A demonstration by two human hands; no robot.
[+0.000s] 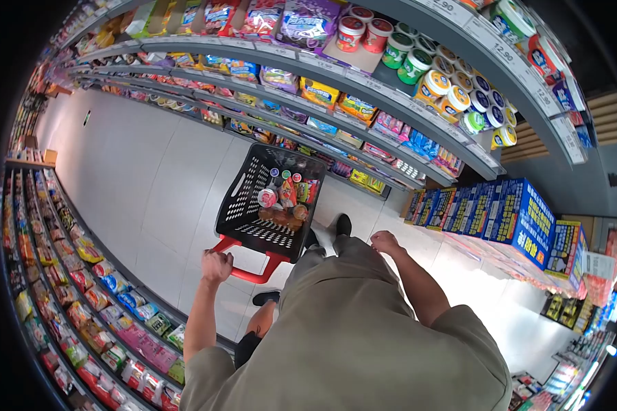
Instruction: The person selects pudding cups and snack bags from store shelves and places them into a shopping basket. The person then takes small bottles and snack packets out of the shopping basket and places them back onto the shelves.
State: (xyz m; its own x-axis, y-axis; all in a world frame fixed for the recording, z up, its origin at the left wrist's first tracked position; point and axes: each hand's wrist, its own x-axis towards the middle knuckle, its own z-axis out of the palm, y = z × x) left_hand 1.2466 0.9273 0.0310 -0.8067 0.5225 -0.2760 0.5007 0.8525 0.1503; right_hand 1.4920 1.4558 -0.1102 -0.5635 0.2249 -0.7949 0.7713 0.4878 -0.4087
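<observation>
My left hand [216,266] is closed around the red handle [243,275] of a black plastic shopping basket [238,195] with holes in its walls. The basket stands on the floor in front of me, tilted toward me. Inside lie a pink-and-white round tub [267,198], an orange-red packet [288,192], brownish packs [274,217] and several small round-lidded containers. My right hand [384,241] hangs beside my right leg, loosely curled, apart from the basket. Nothing shows in it, though its palm is hidden.
Shelves of bagged sweets [308,24] and lidded tubs [416,65] run along the far side. More snack shelves [110,294] line the left. Blue-and-yellow cartons [507,212] are stacked at right. Another person's bare leg [262,319] and dark shoe are close on my left.
</observation>
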